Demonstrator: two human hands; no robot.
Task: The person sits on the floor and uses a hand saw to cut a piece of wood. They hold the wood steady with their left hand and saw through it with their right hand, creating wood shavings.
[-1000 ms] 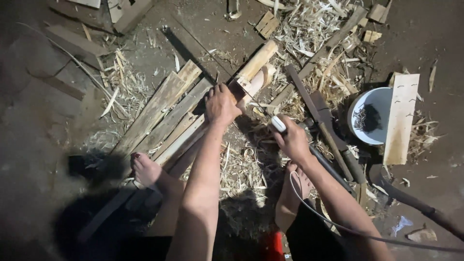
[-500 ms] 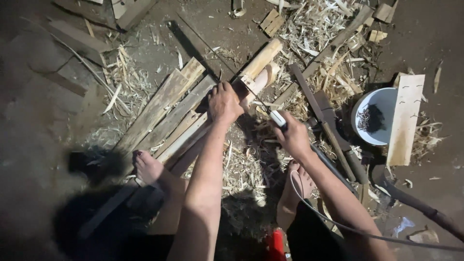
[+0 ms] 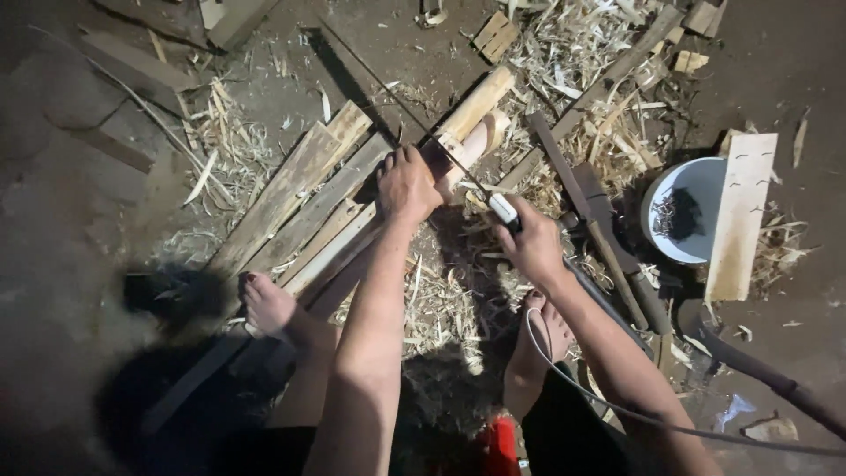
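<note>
My left hand [image 3: 407, 183] presses down on a pale wooden piece [image 3: 471, 139] that lies on long planks [image 3: 300, 198] on the dirt ground. My right hand [image 3: 531, 247] grips the light handle of a thin hand saw [image 3: 458, 165], whose narrow blade runs up and to the left across the wooden piece, close to my left fingers. My bare left foot [image 3: 267, 304] rests on the planks, and my right foot [image 3: 538, 348] sits among wood shavings.
A white bowl [image 3: 683, 211] with dark bits stands at the right, a pale board [image 3: 742, 216] lying over its edge. Dark-handled tools [image 3: 608, 247] lie beside my right hand. Wood shavings and offcuts [image 3: 573, 53] litter the ground. A thin cable [image 3: 634, 414] crosses my right arm.
My right hand has drawn the saw slightly down and back toward me along the cut. My left hand stays pressed on the wooden piece.
</note>
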